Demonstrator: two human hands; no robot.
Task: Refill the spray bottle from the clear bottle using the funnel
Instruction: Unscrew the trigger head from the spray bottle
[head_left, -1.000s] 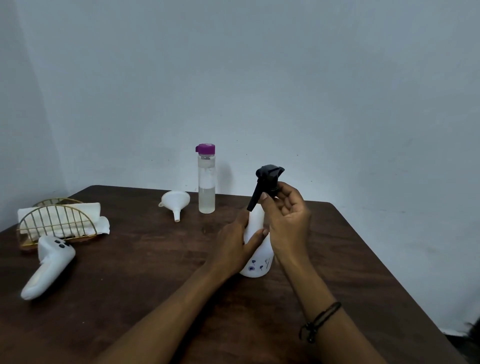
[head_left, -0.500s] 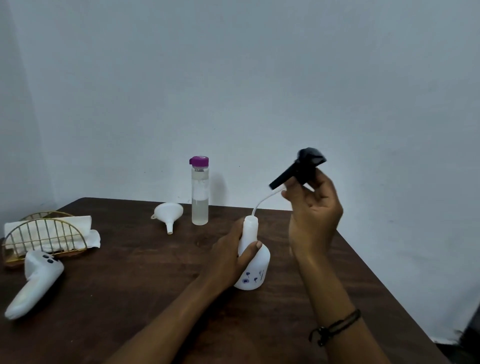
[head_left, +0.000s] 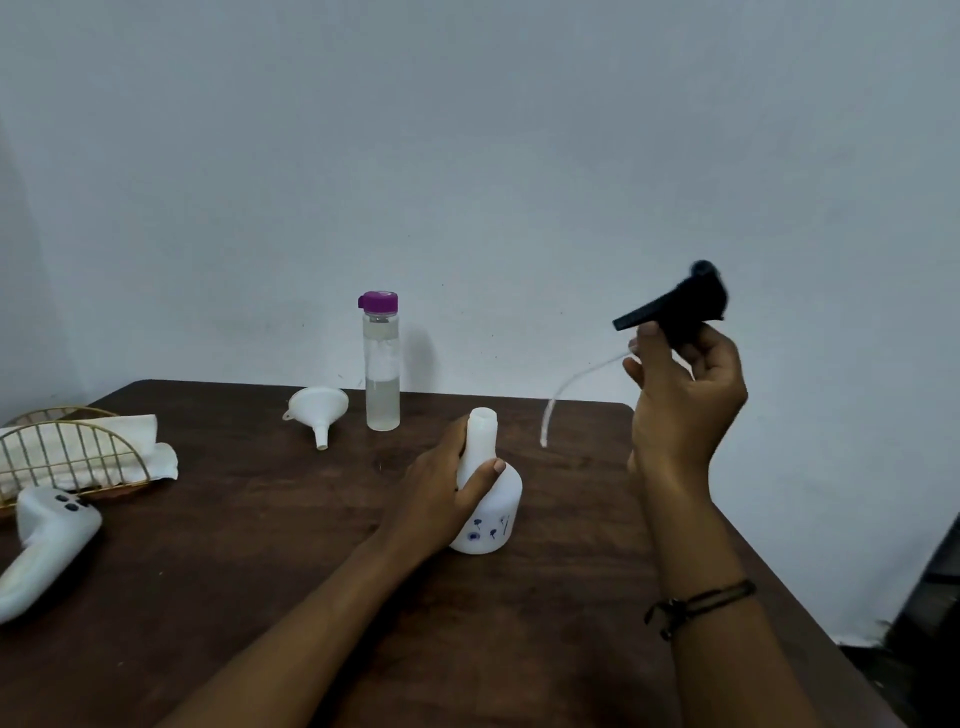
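Observation:
The white spray bottle (head_left: 493, 514) stands upright mid-table with its neck uncovered. My left hand (head_left: 441, 499) grips its neck and shoulder. Raised to the right, my right hand (head_left: 680, 395) holds the black spray head (head_left: 675, 306), whose white dip tube (head_left: 566, 389) hangs free in the air, clear of the bottle. Behind the spray bottle stands the clear bottle (head_left: 382, 374) with a purple cap, about a third full of liquid. The white funnel (head_left: 318, 408) lies on its side just left of the clear bottle.
A gold wire holder with white napkins (head_left: 67, 457) sits at the table's left edge. A white handheld controller (head_left: 41, 540) lies in front of it. The dark wooden table (head_left: 234, 545) ends at the right near a dark object on the floor (head_left: 935, 597).
My right hand lifted the spray head off the bottle and carried it up and to the right, drawing the dip tube fully out. My left hand kept its grip on the bottle.

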